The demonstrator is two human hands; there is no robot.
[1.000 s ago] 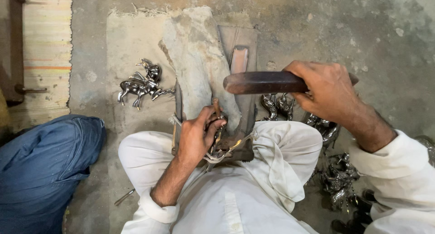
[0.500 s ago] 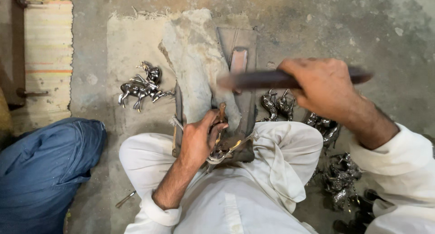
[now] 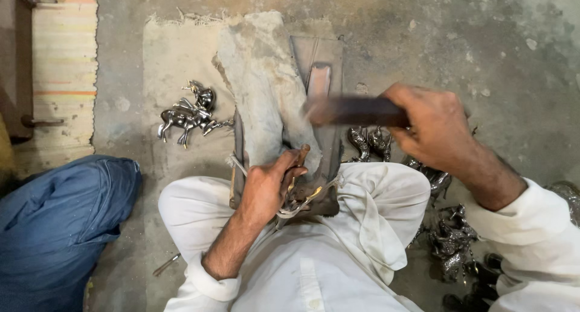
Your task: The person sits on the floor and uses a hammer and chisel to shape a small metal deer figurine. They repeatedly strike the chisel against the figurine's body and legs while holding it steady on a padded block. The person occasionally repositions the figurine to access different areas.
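My right hand (image 3: 438, 131) is wrapped tight around the dark wooden handle of a striking tool (image 3: 356, 111) — since 1 second ago it has swung from level above the upright grey stone-like block (image 3: 263, 91) to a blurred stroke just right of the block, so the hammering is mid-blow. My left hand (image 3: 266, 188) has barely moved: it is closed around a small brass-coloured metal piece with a wooden-handled punch (image 3: 297, 167), pressed against the block's near end, between my knees. 1 shiny silver horse figurine (image 3: 188, 112) lies left of the block; more dark figurines (image 3: 450, 239) lie to its right. I see no containers — everything rests on the concrete floor (image 3: 471, 40).
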